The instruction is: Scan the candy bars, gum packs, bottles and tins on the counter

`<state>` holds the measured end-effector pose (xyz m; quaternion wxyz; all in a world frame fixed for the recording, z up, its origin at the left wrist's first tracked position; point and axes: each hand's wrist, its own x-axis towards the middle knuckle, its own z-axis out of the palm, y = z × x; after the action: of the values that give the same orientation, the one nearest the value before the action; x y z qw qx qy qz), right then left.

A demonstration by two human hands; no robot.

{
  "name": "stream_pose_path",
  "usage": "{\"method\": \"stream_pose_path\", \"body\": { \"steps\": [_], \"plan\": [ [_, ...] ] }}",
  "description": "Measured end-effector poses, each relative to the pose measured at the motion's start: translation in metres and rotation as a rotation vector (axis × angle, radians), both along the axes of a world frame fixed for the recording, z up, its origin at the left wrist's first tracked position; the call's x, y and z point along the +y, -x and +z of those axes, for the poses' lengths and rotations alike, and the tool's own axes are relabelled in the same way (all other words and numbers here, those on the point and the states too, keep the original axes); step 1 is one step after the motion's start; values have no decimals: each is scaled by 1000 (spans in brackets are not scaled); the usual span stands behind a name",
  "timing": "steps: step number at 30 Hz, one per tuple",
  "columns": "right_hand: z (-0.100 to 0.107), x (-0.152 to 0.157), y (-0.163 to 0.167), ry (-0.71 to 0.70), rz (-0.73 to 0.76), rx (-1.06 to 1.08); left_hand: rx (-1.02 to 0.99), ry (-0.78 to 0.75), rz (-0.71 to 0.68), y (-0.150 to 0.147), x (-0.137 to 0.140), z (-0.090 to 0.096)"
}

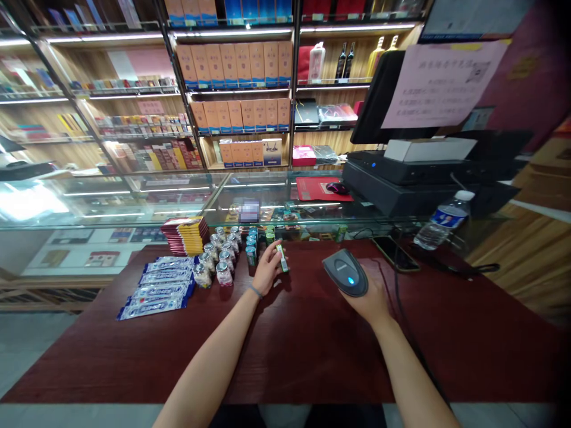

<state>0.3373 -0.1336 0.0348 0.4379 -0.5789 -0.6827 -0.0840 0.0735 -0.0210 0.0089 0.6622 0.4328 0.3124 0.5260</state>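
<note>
My left hand [267, 267] is closed around a small green and white container [282, 259], held just above the dark red table. In my right hand [372, 300] is a black barcode scanner [345, 272] with a blue light glowing on its top; its head points toward the left hand. Beyond the left hand stand a few small green containers [270, 235] and a row of teal ones [251, 255]. Left of these are several clear jars [224, 272] with silvery lids, blue and white packets [156, 290] laid overlapping, and stacked red and yellow packs [185, 235].
A phone [396, 254] lies right of the scanner, near a water bottle [444, 220] and a black cable [397, 297]. Behind the table runs a glass display counter [214, 202] carrying a mouse [338, 188] on a red mat and a monitor [379, 95]. Stocked shelves line the back wall.
</note>
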Motion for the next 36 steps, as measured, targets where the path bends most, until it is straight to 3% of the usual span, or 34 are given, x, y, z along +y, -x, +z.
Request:
{"method": "stream_pose_path", "body": {
  "steps": [4, 7, 9, 22, 30, 36],
  "plan": [
    [13, -7, 6, 252, 109, 95, -85, 97, -78, 6, 1, 7],
    [25, -12, 16, 467, 219, -27, -118, 119, -94, 8, 2, 10],
    [30, -14, 23, 528, 256, -121, -131, 125, -84, 8, 3, 10],
    [33, -18, 37, 517, 282, -303, -122, 129, -44, 9, 8, 7],
    [30, -15, 32, 479, 298, -167, -132, 125, -69, 7, 5, 7],
    [21, -9, 15, 318, 112, -63, -129, 80, -63, 5, 5, 7]
  ]
}}
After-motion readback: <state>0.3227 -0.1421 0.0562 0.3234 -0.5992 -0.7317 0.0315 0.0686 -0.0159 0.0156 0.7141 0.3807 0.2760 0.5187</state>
